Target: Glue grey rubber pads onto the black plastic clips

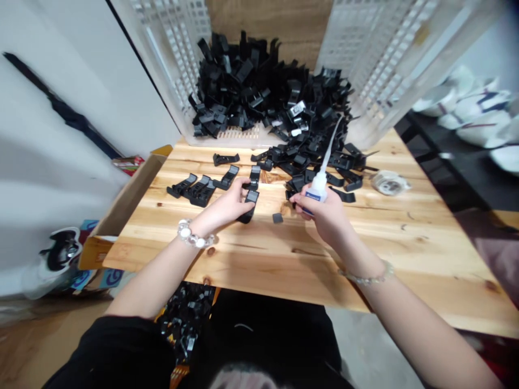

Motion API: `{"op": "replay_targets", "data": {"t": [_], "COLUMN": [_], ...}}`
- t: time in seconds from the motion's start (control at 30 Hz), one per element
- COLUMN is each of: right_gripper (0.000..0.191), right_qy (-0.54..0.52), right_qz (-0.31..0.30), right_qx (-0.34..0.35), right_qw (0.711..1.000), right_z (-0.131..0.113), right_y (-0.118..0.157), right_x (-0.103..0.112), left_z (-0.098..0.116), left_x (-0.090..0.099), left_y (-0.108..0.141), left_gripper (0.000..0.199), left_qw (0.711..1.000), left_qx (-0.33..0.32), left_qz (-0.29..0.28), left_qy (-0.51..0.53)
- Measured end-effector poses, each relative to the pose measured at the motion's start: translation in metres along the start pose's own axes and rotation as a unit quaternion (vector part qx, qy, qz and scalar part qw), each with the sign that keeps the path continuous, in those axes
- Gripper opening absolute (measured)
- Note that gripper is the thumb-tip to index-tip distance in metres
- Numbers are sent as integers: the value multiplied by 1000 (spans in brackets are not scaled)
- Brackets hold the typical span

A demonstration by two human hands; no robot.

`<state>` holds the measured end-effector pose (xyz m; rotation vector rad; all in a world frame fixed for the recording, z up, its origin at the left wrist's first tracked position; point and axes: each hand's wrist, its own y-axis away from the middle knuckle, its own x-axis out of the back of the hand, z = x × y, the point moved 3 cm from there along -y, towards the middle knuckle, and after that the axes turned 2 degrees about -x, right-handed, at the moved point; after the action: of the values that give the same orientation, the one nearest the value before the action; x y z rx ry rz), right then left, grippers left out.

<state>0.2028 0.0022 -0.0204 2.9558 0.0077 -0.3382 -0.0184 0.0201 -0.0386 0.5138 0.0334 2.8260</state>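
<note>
My left hand [224,206] grips a black plastic clip [248,206] standing on end on the pine tabletop [259,259]. My right hand [324,212] holds a white glue bottle [319,186] with a blue label, its long thin nozzle pointing up and away. A small black square piece [277,218] lies between my hands. Several black clips [190,190] lie in a loose group left of my left hand. A heap of black clips [304,159] spreads across the table beyond my right hand.
A white perforated plastic crate [174,59] holds a large pile of black clips at the table's far end. A roll of clear tape [389,182] lies on the right. An open cardboard box [125,208] stands at the left edge. More black parts [184,319] sit below the near edge.
</note>
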Motion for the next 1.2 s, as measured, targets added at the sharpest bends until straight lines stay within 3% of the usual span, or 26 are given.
{"op": "replay_targets", "data": {"t": [0.13, 0.23, 0.33, 0.43, 0.5, 0.6, 0.73, 0.83, 1.07, 1.2], "right_gripper": [30, 28, 29, 30, 29, 29, 30, 28, 25, 24], "right_qy": [-39, -45, -42, -33, -25, -22, -41, -48, -51, -69], "right_qz": [4, -1, -6, -15, -19, -17, -12, -21, -23, -20], "right_qx": [-6, -11, -4, 2, 1, -4, -9, -5, -10, -10], "right_qw": [999, 999, 999, 999, 1000, 1000, 999, 999, 998, 997], "right_z": [1, 1, -1, -1, -2, -3, -5, -4, 2, 6], "right_y": [-4, -4, -2, -2, -1, -1, 0, 0, 1, 0], "right_x": [3, 3, 4, 4, 3, 2, 1, 2, 3, 1], "left_z": [-1, 5, 8, 5, -3, -16, -28, -35, -54, -50], "left_x": [30, 41, 59, 86, 98, 101, 100, 107, 119, 108], "left_y": [6, 18, 31, 41, 42, 43, 60, 91, 189, 209], "left_gripper": [62, 57, 51, 63, 74, 65, 51, 51, 46, 42], "left_qw": [992, 980, 958, 902, 873, 859, 851, 847, 824, 822], "left_qx": [38, 50, 23, 1, 5, -8, -18, -13, 18, 37], "left_qz": [-35, -21, 59, 159, 159, 118, 126, 133, 188, 188], "left_qy": [-112, -191, -279, -403, -461, -497, -510, -515, -534, -536]}}
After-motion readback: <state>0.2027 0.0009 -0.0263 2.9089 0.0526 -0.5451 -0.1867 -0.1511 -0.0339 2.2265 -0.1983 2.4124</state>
